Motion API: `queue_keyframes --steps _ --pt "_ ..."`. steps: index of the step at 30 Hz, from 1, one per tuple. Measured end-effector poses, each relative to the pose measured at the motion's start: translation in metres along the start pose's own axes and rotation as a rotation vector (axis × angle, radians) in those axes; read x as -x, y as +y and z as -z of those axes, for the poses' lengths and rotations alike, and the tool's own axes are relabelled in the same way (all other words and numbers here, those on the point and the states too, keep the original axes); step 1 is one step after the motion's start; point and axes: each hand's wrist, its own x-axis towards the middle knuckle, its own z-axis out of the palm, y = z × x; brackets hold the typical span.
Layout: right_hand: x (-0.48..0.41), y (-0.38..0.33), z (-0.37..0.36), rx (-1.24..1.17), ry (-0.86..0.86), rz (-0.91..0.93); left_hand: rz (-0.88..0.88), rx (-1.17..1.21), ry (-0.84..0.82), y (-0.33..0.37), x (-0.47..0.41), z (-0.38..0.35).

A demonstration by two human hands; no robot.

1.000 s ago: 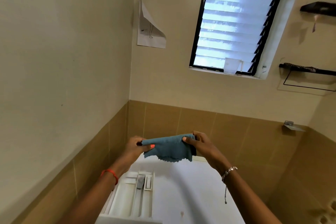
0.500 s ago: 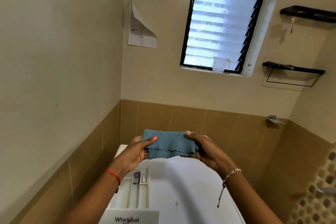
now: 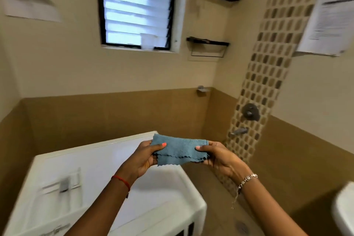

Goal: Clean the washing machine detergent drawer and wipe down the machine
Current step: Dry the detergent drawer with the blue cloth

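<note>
Detergent drawer (image 3: 64,185) shows, blurred, at the left of the one white washing machine (image 3: 107,161), low in view. Above the machine's top, one blue cloth (image 3: 180,152), folded double, is pinched at its ends by the left hand (image 3: 142,159) and right hand (image 3: 220,156). The step looks like readying the cloth. Wiping next probably calls for lowering it onto the drawer.

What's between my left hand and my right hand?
Head view: a folded blue cloth spans the gap, left hand and right hand each pinching an end.
</note>
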Motion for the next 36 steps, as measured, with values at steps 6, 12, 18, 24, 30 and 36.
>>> queue_keyframes --steps 6,12,18,24,30,36 --pt "0.081 -0.029 0.138 -0.104 0.203 0.065 0.069 -0.021 -0.232 -0.048 -0.04 -0.155" --pt "0.173 -0.04 0.292 -0.266 0.465 0.083 0.173 -0.111 -0.431 -0.124 -0.071 -0.329" --pt "0.277 -0.038 0.397 -0.414 0.664 0.142 0.295 -0.174 -0.64 -0.193 -0.066 -0.478" --pt "0.368 -0.028 0.464 -0.472 0.851 0.181 0.418 -0.198 -0.824 -0.252 -0.045 -0.591" --pt "0.429 -0.017 0.528 -0.504 1.0 0.233 0.46 -0.289 -0.944 -0.309 -0.029 -0.685" --pt "0.465 -0.014 0.624 -0.543 1.136 0.252 0.504 -0.289 -0.953 -0.369 -0.037 -0.783"
